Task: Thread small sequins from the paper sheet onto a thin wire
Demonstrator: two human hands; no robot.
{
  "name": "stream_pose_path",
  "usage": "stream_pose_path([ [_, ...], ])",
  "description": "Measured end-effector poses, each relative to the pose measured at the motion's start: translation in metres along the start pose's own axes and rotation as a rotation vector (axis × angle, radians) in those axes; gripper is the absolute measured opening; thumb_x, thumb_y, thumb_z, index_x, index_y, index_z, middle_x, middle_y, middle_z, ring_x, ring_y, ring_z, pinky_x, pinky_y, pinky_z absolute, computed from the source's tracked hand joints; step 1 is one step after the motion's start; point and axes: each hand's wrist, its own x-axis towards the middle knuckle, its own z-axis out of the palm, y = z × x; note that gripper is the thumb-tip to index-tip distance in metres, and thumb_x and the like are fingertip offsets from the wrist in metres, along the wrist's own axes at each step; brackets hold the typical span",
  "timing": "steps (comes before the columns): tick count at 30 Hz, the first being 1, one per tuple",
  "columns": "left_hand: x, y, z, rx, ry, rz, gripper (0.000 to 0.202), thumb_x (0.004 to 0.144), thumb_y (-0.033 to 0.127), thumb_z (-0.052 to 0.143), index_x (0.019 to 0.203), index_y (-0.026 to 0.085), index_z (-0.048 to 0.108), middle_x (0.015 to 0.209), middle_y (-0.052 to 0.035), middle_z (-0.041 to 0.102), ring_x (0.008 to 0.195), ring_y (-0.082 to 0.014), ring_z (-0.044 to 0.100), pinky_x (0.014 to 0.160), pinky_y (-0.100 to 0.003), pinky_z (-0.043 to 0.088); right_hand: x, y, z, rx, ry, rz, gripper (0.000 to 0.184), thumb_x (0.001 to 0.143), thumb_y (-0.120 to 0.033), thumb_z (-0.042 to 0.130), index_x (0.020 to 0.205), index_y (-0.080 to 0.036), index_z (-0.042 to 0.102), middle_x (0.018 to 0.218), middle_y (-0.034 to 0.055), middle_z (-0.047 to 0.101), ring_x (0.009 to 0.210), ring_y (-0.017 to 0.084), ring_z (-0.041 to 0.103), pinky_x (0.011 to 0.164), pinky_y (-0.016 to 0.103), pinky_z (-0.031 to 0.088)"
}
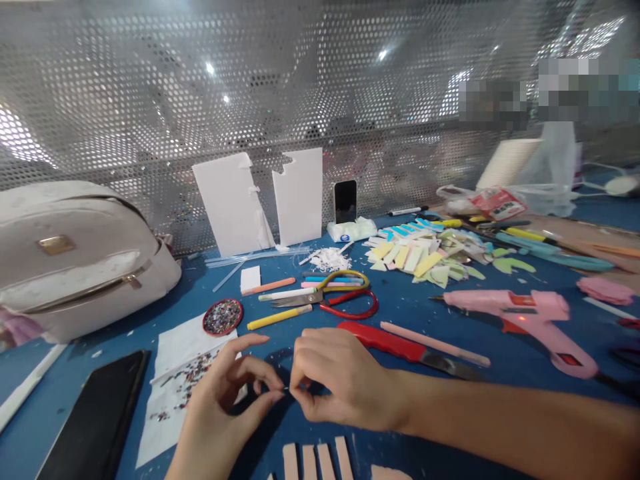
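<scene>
My left hand (235, 387) comes up from the bottom edge, thumb and a finger pinched together, the index finger raised. Facing it, my right hand (340, 380) is closed in a pinch, its fingertips almost meeting the left ones. A tiny pale speck shows between them, too small to name. Under and beside my left hand lies a white paper sheet (165, 393) scattered with small dark and coloured beads or sequins. A round red dish (223, 317) full of them sits at its top. Several pale pink strips (326, 461) lie below my hands.
Behind my hands are scissors (345, 293), markers (280, 317) and a red-handled utility knife (385, 341). A pink glue gun (520, 313) lies right, paper scraps (425, 253) beyond. On the left are a black phone (95, 413) and a white backpack (80, 260). White boards (233, 207) lean against perforated metal.
</scene>
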Motion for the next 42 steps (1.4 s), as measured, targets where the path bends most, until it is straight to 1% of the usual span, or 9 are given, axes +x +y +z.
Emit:
stream_pose_path([
  [13,0.001,0.000,0.004,-0.156,0.030,-0.001,0.058,0.073,0.009,0.073,0.121,0.028,0.048,0.084,0.0058,0.062,0.061,-0.0089,0.061,0.065,-0.023,0.050,-0.002,0.001,0.002,-0.020,-0.122,-0.019,0.012,0.096,-0.018,0.051,0.089,-0.018,0.061,0.086,0.0028,0.062,0.079,0.016,0.054,0.069,0.028,0.039],
  [17,0.002,0.002,0.003,-0.142,0.029,0.006,0.054,0.074,0.008,0.070,0.120,0.028,0.047,0.084,0.0062,0.061,0.064,-0.0099,0.064,0.072,-0.026,0.052,-0.001,-0.001,-0.001,0.090,-0.046,0.062,0.008,0.088,-0.012,0.055,0.085,-0.019,0.058,0.083,0.0013,0.060,0.078,0.016,0.053,0.069,0.027,0.040],
  [20,0.000,0.004,0.004,-0.111,0.011,0.012,0.053,0.076,0.009,0.067,0.122,0.025,0.048,0.083,0.0050,0.061,0.065,-0.0111,0.063,0.071,-0.027,0.052,0.001,0.000,-0.004,0.223,0.085,0.256,0.010,0.083,-0.009,0.052,0.086,-0.018,0.053,0.083,0.0014,0.057,0.076,0.015,0.052,0.066,0.026,0.040],
  [23,-0.003,0.004,0.005,-0.070,0.010,0.021,0.046,0.076,0.010,0.066,0.118,0.025,0.054,0.084,0.0050,0.060,0.066,-0.0099,0.063,0.071,-0.025,0.050,0.003,0.004,-0.005,0.327,0.250,0.460,0.008,0.088,-0.012,0.045,0.086,-0.018,0.050,0.082,0.0013,0.055,0.071,0.014,0.051,0.061,0.024,0.039],
  [26,-0.005,0.002,0.006,-0.028,0.027,0.028,0.040,0.076,0.010,0.066,0.111,0.027,0.060,0.085,0.0056,0.060,0.068,-0.0085,0.063,0.073,-0.023,0.049,0.003,0.008,-0.005,0.330,0.330,0.535,0.012,0.093,-0.013,0.041,0.086,-0.019,0.050,0.081,0.0011,0.055,0.072,0.015,0.052,0.064,0.025,0.040],
  [30,-0.004,0.000,0.005,-0.046,0.030,0.035,0.037,0.078,0.011,0.066,0.110,0.028,0.061,0.086,0.0056,0.060,0.069,-0.0084,0.063,0.074,-0.022,0.050,0.003,0.006,-0.006,0.199,0.306,0.426,0.014,0.091,-0.011,0.043,0.093,-0.020,0.054,0.094,0.0044,0.059,0.093,0.020,0.054,0.086,0.033,0.040],
  [32,-0.003,-0.001,0.003,-0.063,0.032,0.048,0.034,0.078,0.011,0.066,0.108,0.026,0.060,0.085,0.0053,0.059,0.070,-0.0090,0.063,0.074,-0.022,0.051,0.003,0.002,-0.007,0.160,0.191,0.303,0.016,0.090,-0.010,0.047,0.097,-0.021,0.057,0.098,0.0042,0.063,0.098,0.021,0.054,0.090,0.036,0.038],
  [36,-0.002,-0.002,0.000,-0.091,0.051,0.061,0.031,0.079,0.011,0.067,0.106,0.024,0.060,0.085,0.0042,0.061,0.072,-0.0101,0.063,0.074,-0.022,0.051,0.000,0.001,-0.004,0.117,-0.019,0.098,0.008,0.090,-0.018,0.061,0.097,-0.021,0.063,0.088,0.0000,0.068,0.084,0.018,0.056,0.078,0.032,0.039],
  [42,-0.003,-0.002,0.000,-0.151,0.036,0.038,0.031,0.078,0.011,0.070,0.105,0.024,0.060,0.080,0.0036,0.065,0.072,-0.0115,0.063,0.071,-0.021,0.050,-0.001,0.004,-0.002,0.193,0.016,0.097,0.009,0.095,-0.024,0.061,0.087,-0.019,0.064,0.082,0.0004,0.067,0.077,0.015,0.055,0.074,0.029,0.040],
])
